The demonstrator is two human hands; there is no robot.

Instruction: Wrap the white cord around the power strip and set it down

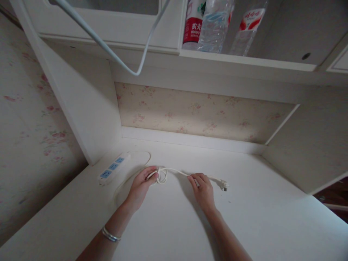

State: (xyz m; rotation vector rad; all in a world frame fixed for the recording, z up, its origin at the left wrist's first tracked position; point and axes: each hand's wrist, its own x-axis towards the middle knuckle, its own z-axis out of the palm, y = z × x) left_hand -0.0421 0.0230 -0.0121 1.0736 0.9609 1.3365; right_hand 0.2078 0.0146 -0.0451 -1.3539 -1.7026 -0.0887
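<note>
A white power cord (174,170) runs between my two hands above the desk. My left hand (143,182) is closed on a looped, knotted part of it, the loops showing just right of the fingertips. Farther along, my right hand (201,186) pinches the cord between thumb and fingers. Past that hand the cord ends in a plug (224,185) with metal prongs. From the left hand the cord curves back to a white power strip (113,167) with blue sockets, lying at the desk's left side.
The white desk (168,224) has a side panel (89,105) at left and another at right. Overhead, a shelf (244,61) holds several plastic bottles (214,27). A bent pale rod or tube (108,52) hangs in front of the upper cabinet.
</note>
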